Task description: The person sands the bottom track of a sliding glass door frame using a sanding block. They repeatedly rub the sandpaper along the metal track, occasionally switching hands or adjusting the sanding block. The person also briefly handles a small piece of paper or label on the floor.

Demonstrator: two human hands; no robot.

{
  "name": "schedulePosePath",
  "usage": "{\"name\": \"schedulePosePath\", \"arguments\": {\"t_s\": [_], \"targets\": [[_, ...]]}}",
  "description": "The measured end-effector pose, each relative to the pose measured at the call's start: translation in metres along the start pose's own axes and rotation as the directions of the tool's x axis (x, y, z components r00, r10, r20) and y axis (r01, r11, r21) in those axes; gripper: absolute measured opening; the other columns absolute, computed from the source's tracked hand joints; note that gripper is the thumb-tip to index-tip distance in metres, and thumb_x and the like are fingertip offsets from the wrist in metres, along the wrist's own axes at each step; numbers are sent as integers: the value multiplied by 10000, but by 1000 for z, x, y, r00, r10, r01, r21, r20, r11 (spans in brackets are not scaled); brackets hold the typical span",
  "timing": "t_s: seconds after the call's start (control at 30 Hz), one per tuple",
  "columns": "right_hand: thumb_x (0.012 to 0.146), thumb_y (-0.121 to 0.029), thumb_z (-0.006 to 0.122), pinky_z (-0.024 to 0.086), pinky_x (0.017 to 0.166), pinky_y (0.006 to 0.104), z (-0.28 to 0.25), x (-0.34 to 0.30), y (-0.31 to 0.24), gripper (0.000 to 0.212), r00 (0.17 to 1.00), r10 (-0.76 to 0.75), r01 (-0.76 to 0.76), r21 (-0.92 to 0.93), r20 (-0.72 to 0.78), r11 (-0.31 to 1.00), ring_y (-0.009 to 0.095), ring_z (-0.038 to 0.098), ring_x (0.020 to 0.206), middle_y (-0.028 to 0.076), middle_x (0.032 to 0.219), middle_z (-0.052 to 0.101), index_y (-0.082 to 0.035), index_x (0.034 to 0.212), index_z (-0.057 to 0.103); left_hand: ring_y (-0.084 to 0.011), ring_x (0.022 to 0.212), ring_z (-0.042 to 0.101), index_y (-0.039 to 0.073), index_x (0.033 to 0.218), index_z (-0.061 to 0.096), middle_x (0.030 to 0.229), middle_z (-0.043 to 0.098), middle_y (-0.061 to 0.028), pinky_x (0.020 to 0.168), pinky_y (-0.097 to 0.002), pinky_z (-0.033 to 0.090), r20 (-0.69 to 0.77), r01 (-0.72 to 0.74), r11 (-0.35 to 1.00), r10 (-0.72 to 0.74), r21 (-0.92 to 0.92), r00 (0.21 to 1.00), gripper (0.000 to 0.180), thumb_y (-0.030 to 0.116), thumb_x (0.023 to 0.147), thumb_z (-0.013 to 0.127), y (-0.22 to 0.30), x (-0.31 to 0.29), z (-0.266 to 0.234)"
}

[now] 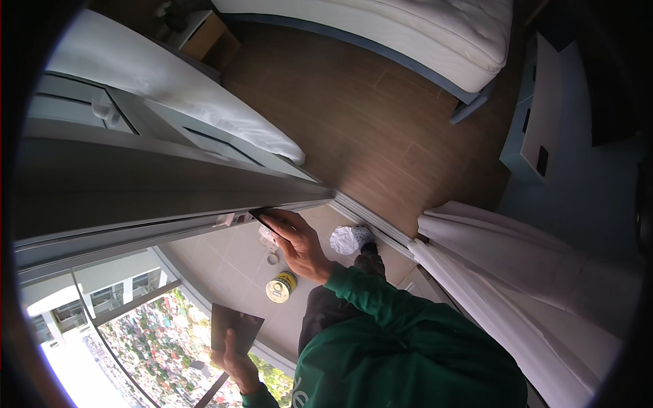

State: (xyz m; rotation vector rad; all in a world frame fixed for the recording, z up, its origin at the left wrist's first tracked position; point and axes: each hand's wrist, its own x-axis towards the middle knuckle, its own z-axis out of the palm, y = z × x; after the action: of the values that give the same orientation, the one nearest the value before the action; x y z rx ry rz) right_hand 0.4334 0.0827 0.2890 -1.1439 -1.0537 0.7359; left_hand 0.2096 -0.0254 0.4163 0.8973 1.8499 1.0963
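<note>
My left hand [236, 364] grips a flat, dark, square-cornered sheet [235, 324], thumb lying over its face. What the sheet is made of I cannot tell. My right hand [301, 246], raised beside the grey door frame [170, 194], pinches a thin dark flat piece [260, 217] whose tip is at the frame's edge; whether they touch is unclear. A small pale and reddish patch [235, 219] shows on the frame just left of that tip. Below, on the tiles, stands a round yellow tin [280, 287] near a small ring-shaped roll [273, 258].
A white crumpled bag [343, 240] lies by my foot near the door track [374, 223]. Pale curtains [476, 272] hang at right. Inside, a bed [435, 41] stands on the wooden floor [340, 102]. A glass balcony railing [136, 299] is at lower left.
</note>
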Motion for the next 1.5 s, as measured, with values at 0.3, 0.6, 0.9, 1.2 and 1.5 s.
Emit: {"name": "schedulePosePath", "arguments": {"t_s": [0.3, 0.6, 0.9, 1.2, 1.5], "targets": [[931, 26, 581, 521, 890, 328, -52, 22, 1, 331, 950, -1, 1, 0, 311, 1000, 272, 639, 1046, 133, 1174, 635, -77, 1237, 659, -263, 961, 654, -141, 1200, 574, 1105, 654, -195, 898, -375, 516, 96, -23, 998, 28, -54, 995, 401, 177, 955, 592, 15, 1, 25], [1007, -130, 543, 467, 871, 260, -66, -33, -81, 309, 809, 442, -553, 250, 387, 794, 125, 598, 980, 50, 1086, 654, -14, 1284, 615, -208, 995, 636, -90, 1173, 594, 1093, 652, -133, 914, -368, 510, 240, 30, 982, 15, -184, 971, 361, 225, 1009, 525, 32, 13, 37], [1019, -130, 520, 471, 1008, 309, -18, -38, -140, 370, 797, 400, -579, 381, 453, 721, 161, 568, 1158, 103, 1256, 613, 21, 1356, 545, -228, 1047, 636, -47, 1204, 578, 1144, 648, -108, 954, -385, 497, 401, 486, 517, -275, -705, 874, 338, 81, 900, 656, 36, 4, 57], [992, -78, 556, 532, 875, 320, -21, -72, -132, 338, 876, 111, -170, 87, 469, 982, 181, 607, 1051, 107, 1186, 592, -37, 1325, 593, -249, 889, 678, -90, 1088, 627, 1006, 686, -147, 846, -366, 548, 172, 153, 710, -46, -687, 984, 266, -14, 837, 674, 47, -3, 41], [982, -111, 553, 472, 908, 288, -31, -57, -157, 311, 826, 420, -542, 328, 375, 774, 148, 620, 998, 66, 1057, 691, 44, 1246, 612, -259, 978, 648, -115, 1110, 595, 1041, 662, -161, 879, -392, 539, 31, 60, 523, -64, -850, 997, 327, -22, 820, 716, 39, 2, 24]]}}
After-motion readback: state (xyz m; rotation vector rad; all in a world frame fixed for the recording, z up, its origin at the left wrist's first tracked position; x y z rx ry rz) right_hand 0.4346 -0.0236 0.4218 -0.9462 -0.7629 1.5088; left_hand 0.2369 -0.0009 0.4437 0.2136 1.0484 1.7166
